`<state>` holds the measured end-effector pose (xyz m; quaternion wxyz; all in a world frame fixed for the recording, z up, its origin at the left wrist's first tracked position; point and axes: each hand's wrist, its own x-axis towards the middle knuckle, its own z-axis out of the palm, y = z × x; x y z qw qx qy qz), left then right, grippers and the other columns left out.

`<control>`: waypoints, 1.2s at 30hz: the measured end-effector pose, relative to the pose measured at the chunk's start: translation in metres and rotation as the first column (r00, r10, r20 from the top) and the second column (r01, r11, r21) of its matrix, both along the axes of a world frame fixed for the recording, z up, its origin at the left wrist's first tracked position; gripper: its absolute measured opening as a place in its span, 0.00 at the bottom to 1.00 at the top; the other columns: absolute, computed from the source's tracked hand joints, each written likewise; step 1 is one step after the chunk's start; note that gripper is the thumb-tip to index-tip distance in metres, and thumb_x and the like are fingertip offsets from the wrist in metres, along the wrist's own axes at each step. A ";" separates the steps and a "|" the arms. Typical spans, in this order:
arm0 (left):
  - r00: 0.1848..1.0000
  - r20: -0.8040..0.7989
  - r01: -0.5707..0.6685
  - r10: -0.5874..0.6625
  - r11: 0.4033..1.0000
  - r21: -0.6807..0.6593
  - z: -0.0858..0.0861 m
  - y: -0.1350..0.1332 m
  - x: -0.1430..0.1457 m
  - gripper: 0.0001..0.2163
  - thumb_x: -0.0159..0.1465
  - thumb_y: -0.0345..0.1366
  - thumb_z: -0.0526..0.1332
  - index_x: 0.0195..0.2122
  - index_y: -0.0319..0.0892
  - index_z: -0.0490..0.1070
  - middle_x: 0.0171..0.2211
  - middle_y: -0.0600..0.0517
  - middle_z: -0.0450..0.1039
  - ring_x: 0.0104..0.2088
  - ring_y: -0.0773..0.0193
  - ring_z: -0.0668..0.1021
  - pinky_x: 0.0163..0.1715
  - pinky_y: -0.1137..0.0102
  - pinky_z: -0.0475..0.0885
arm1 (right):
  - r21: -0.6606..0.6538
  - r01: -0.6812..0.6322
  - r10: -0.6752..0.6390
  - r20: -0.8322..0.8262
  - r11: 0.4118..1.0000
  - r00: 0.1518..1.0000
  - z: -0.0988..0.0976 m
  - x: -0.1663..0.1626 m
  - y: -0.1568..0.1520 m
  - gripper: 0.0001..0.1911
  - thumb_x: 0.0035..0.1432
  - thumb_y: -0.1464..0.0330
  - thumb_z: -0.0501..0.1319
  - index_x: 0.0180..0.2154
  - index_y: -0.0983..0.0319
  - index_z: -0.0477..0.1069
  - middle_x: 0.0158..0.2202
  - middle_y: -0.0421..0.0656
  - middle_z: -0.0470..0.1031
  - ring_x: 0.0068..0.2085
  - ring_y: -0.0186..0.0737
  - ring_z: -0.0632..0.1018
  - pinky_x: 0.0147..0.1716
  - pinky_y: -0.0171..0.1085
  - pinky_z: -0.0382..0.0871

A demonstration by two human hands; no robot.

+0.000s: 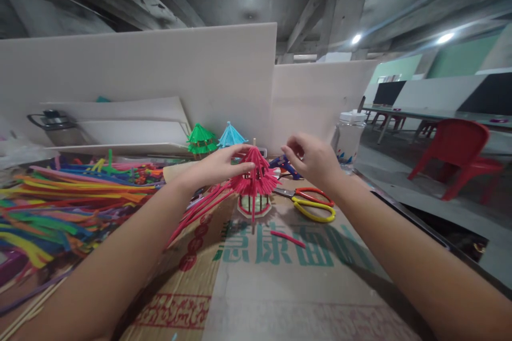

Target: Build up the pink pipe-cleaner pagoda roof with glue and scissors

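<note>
A small pavilion model (255, 192) with a pink pipe-cleaner roof stands on the cardboard sheet (280, 287) that covers the table. My left hand (218, 166) reaches in from the left, its fingers pressed together on the roof's upper left side. My right hand (310, 160) hovers just right of the roof top with its fingertips pinched; what they hold is too small to make out. Long pink pipe cleaners (200, 210) trail from the model toward the lower left. A short pink piece (288, 238) lies in front of the model.
A heap of many-coloured pipe cleaners (68, 192) fills the left. Green (201, 139) and blue (231, 136) roofed models stand behind, against white boards. Yellow-and-red scissors (314, 205) lie to the right, a clear jar (349, 138) beyond them. A red chair (460, 157) stands past the table's right edge.
</note>
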<state>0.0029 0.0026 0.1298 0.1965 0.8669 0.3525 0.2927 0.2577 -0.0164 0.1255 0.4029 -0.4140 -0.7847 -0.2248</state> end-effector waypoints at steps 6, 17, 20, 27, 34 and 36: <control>0.996 0.045 -0.085 0.081 0.991 0.107 -0.006 -0.001 0.013 0.21 0.63 0.46 0.62 0.54 0.42 0.71 0.54 0.48 0.75 0.54 0.53 0.76 0.55 0.62 0.69 | -0.105 0.236 -0.195 0.302 0.966 0.933 -0.039 0.024 0.034 0.14 0.67 0.67 0.50 0.33 0.64 0.71 0.30 0.50 0.75 0.32 0.43 0.72 0.32 0.39 0.55; 0.991 0.077 -0.118 0.111 0.989 0.089 -0.007 -0.003 0.016 0.19 0.63 0.47 0.61 0.50 0.41 0.73 0.50 0.46 0.77 0.50 0.53 0.77 0.52 0.63 0.69 | -0.389 0.314 -0.150 0.396 0.866 0.906 -0.100 0.026 0.047 0.14 0.68 0.65 0.52 0.38 0.62 0.75 0.38 0.48 0.81 0.37 0.41 0.78 0.32 0.34 0.60; 0.987 0.136 -0.090 0.084 0.995 0.039 -0.012 0.004 0.016 0.20 0.64 0.49 0.61 0.50 0.40 0.74 0.50 0.47 0.78 0.51 0.53 0.78 0.52 0.64 0.70 | -0.436 0.333 -0.158 0.391 0.836 0.907 -0.099 0.026 0.047 0.19 0.70 0.62 0.49 0.39 0.61 0.76 0.40 0.48 0.82 0.40 0.42 0.79 0.36 0.34 0.62; 0.937 0.334 -0.103 0.104 0.994 -0.022 -0.016 0.008 0.018 0.21 0.62 0.54 0.62 0.45 0.42 0.78 0.47 0.48 0.80 0.49 0.55 0.79 0.53 0.64 0.69 | -0.505 0.344 -0.156 0.377 0.792 0.913 -0.095 0.023 0.046 0.22 0.71 0.59 0.47 0.44 0.60 0.78 0.44 0.49 0.81 0.45 0.42 0.79 0.42 0.32 0.64; 0.934 0.345 -0.095 0.091 0.995 -0.005 -0.008 -0.002 0.021 0.18 0.61 0.50 0.64 0.42 0.41 0.78 0.47 0.46 0.78 0.50 0.54 0.78 0.55 0.61 0.67 | -0.539 0.350 -0.161 0.366 0.767 0.917 -0.095 0.023 0.046 0.22 0.70 0.58 0.47 0.47 0.59 0.78 0.45 0.49 0.81 0.47 0.43 0.79 0.44 0.33 0.65; 0.934 0.347 -0.088 0.083 0.996 -0.001 -0.006 -0.004 0.021 0.16 0.61 0.48 0.64 0.40 0.41 0.78 0.46 0.46 0.78 0.49 0.55 0.78 0.54 0.61 0.67 | -0.539 0.345 -0.158 0.363 0.769 0.918 -0.096 0.023 0.047 0.22 0.70 0.58 0.47 0.47 0.59 0.78 0.46 0.48 0.81 0.47 0.43 0.79 0.43 0.33 0.65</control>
